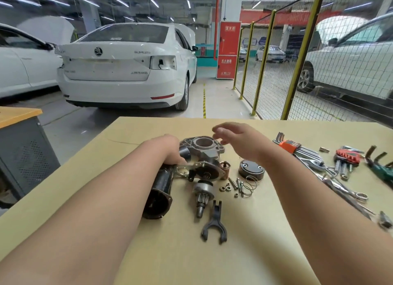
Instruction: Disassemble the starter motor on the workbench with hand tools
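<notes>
Left hand (170, 148) clasps the starter motor (161, 184); right hand (236, 140) hovers open.

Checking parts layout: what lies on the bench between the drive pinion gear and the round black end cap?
In the head view, loose nuts, bolts and a wire spring lie between the pinion gear and end cap.

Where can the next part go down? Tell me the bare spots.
Free: workbench near edge, past the black fork; also between round cap and hex keys. Crowded: around motor housing and right-side tools.
</notes>
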`<state>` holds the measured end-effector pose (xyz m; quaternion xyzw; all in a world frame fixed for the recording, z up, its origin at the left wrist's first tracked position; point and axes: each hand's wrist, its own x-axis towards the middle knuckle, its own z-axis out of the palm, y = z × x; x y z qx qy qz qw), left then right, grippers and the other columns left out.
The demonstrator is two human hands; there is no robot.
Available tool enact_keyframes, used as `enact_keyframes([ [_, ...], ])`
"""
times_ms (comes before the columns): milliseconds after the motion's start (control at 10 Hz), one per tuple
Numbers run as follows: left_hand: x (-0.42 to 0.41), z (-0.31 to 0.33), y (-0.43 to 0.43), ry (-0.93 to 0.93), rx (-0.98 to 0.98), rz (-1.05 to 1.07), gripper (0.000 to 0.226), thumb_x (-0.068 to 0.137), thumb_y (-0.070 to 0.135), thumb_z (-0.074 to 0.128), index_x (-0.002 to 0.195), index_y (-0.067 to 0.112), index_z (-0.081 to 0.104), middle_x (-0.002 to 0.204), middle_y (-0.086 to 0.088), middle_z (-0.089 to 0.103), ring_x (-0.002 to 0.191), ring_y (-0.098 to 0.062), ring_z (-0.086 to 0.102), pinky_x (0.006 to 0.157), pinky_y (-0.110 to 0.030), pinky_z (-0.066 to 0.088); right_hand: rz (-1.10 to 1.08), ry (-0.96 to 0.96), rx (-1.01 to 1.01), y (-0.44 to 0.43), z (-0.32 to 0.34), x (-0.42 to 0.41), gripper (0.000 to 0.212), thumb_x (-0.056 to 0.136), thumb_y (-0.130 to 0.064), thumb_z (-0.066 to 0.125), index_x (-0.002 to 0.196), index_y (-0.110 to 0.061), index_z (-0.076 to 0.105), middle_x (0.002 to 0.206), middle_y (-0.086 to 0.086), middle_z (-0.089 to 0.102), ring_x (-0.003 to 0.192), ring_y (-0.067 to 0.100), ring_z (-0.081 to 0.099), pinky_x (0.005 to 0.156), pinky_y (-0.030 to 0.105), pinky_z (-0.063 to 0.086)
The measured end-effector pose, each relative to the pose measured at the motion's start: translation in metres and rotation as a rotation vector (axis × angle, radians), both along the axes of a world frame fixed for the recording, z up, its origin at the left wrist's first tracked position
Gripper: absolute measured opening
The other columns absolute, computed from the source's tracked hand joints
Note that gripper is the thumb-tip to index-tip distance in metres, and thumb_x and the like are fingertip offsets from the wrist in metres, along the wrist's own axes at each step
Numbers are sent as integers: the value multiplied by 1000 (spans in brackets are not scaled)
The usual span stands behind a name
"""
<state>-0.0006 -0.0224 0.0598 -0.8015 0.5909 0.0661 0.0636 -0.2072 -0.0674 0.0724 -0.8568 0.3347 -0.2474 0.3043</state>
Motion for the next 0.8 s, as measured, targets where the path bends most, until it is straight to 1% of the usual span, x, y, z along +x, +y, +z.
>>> enact_keyframes([
  [100,1,-1,4,4,-46,105,43,79,45,66,105,12,59,88,-4,56,79,-22,58,61,-30,45,-75,121,-25,-10,-6,-21,26,95,-26,49,115,-20,64,107,-5,68,91,10,63,68,18,43],
  [200,-1,-3,6,-6,-93,155,35,80,42,61,98,13,60,82,-2,56,77,-22,57,59,-28,41,-51,246,-52,-5,-23,-22,28,93,-20,51,119,-21,63,116,-6,65,94,6,58,82,19,39],
  [300,1,-6,6,31,-137,195,45,85,48,53,111,12,61,92,-4,59,86,-27,56,69,-30,44,-34,279,-50,3,-30,-15,33,92,-19,50,122,-27,61,121,-9,63,97,6,55,89,21,38],
  [400,5,-10,9,25,-118,234,65,88,61,44,128,11,55,123,-10,60,105,-31,57,88,-36,48,-24,286,-73,6,-33,-10,35,89,-15,48,116,-28,66,116,-8,66,94,8,57,83,22,40],
  [500,8,-9,14,46,-122,232,73,89,65,42,136,10,50,134,-12,55,118,-32,54,96,-38,46,-38,326,-109,9,-32,-10,33,86,-12,49,107,-26,70,106,-6,68,90,12,58,75,23,40],
  [600,7,-3,24,69,-99,168,68,89,59,50,140,15,46,135,-9,54,119,-30,53,96,-39,45,-7,378,-154,12,-32,-8,38,81,-3,48,105,-20,71,103,0,67,93,19,60,77,29,47],
  [700,3,3,42,176,-124,177,66,91,53,52,146,21,39,142,-7,49,122,-29,51,89,-37,43,-4,419,-158,22,-33,-8,42,82,1,44,110,-19,68,109,4,67,99,23,61,87,37,51],
  [800,-4,-1,62,281,-334,216,64,92,53,49,148,24,35,150,-5,39,127,-28,48,93,-36,41,-108,124,-108,29,-19,-18,44,88,-3,44,127,-19,57,128,-2,59,110,12,56,98,27,42],
])
